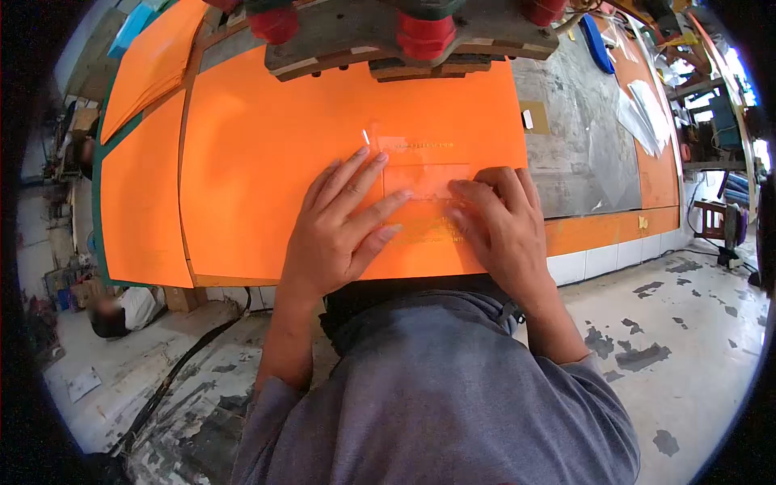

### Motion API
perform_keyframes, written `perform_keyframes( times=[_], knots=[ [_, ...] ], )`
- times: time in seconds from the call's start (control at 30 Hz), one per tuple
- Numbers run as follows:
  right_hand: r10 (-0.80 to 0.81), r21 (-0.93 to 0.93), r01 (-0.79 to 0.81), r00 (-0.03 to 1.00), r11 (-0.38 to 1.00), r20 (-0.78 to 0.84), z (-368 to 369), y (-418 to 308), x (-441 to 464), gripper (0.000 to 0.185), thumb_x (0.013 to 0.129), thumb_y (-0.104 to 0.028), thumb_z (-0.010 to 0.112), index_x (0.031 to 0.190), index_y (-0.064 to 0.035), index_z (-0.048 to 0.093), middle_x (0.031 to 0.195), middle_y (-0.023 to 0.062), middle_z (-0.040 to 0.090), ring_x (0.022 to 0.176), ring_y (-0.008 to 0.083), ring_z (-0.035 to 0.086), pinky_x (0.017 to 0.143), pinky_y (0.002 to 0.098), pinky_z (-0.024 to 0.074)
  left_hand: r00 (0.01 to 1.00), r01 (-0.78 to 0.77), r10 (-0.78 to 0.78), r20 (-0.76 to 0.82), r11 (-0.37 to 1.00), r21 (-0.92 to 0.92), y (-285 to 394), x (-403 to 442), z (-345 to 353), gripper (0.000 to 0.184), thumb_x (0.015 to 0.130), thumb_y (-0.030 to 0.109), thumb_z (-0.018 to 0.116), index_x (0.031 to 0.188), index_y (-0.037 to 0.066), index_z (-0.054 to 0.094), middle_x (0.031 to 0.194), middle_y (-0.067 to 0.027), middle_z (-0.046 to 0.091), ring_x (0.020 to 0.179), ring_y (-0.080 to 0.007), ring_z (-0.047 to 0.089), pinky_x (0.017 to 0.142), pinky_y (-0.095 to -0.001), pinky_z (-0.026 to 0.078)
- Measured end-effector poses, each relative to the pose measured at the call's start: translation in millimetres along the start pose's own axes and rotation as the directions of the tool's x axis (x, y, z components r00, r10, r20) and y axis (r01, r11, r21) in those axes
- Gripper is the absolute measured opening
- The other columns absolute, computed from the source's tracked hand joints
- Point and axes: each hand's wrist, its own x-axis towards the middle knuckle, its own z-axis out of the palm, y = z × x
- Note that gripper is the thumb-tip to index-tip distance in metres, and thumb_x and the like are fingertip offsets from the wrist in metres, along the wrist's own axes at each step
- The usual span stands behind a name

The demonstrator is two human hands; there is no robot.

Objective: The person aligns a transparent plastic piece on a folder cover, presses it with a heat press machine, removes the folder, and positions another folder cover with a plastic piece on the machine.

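While both hands rest near each other without meeting, we find a clear rectangular strip (pixel 424 179) between them, lying flat on a large orange sheet (pixel 259 162). The left hand (pixel 343 214) is palm down with its fingers extended and spread, the index fingertip at the strip's lower left part. The right hand (pixel 503 218) has its fingers bent, index finger at the strip's right end and thumb just below; we cannot tell whether it pinches the edge or only presses. We note gold lettering (pixel 424 146) printed above the strip, and more below it, partly obscured by glare.

Beyond the sheet's far edge we record a metal machine head (pixel 331 55) with red fittings (pixel 426 35). To the left lies a stack of orange sheets (pixel 158 69). To the right we observe a scuffed grey surface (pixel 578 145), a blue object (pixel 596 44) and loose white sheets (pixel 644 117).
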Motion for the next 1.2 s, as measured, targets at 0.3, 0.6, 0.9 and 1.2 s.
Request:
perform_keyframes(
  times=[0.3,0.6,0.9,1.2],
  knots=[
    [-0.054,-0.031,0.055,0.998,0.998,0.023,10.3,1.7,4.5,0.018,0.087,-0.01,0.077,0.103,-0.0071,0.068,0.107,0.0092,0.062,0.1,0.0314,0.06,0.085,0.0441,0.0507,0.999,-0.035,0.036,-0.025,0.999,0.019,-3.4,-1.3,2.1,0.04,0.108,0.042,0.058,0.134,0.02,0.079,0.16,-0.0142,0.057,0.153,-0.0378,0.046,0.125,-0.0537,0.036],
    [-0.033,0.316,0.009,0.997,0.949,0.071,-8.2,8.4,13.8,0.013,0.092,-0.005,0.074,0.101,-0.0044,0.064,0.105,0.0131,0.065,0.098,0.0358,0.06,0.087,0.0452,0.0503,0.991,-0.117,0.115,-0.067,0.993,-0.024,-3.6,-7.2,-0.7,0.045,0.105,0.044,0.063,0.121,0.005,0.079,0.137,-0.0093,0.074,0.134,-0.0313,0.065,0.118,-0.052,0.043],
    [-0.09,0.37,0.008,0.975,0.929,0.203,-15.6,13.7,14.3,0.016,0.092,-0.007,0.075,0.104,-0.0043,0.065,0.102,0.0119,0.067,0.096,0.0349,0.061,0.084,0.0438,0.0525,0.997,-0.075,0.075,-0.008,0.997,-0.014,-2.1,-2.0,-0.5,0.05,0.103,0.045,0.064,0.136,0.009,0.074,0.147,-0.0084,0.069,0.141,-0.0301,0.06,0.121,-0.0506,0.04],
    [-0.076,0.212,0.035,0.979,0.977,0.189,-19.8,16.8,8.3,0.019,0.088,-0.011,0.078,0.106,-0.0067,0.072,0.1,0.0099,0.063,0.098,0.0324,0.062,0.087,0.043,0.0547,0.999,-0.053,0.052,0.015,0.998,0.021,-0.9,-1.1,-0.5,0.051,0.103,0.045,0.065,0.14,0.01,0.072,0.151,-0.0074,0.067,0.146,-0.0295,0.056,0.123,-0.0505,0.037]
  ],
)
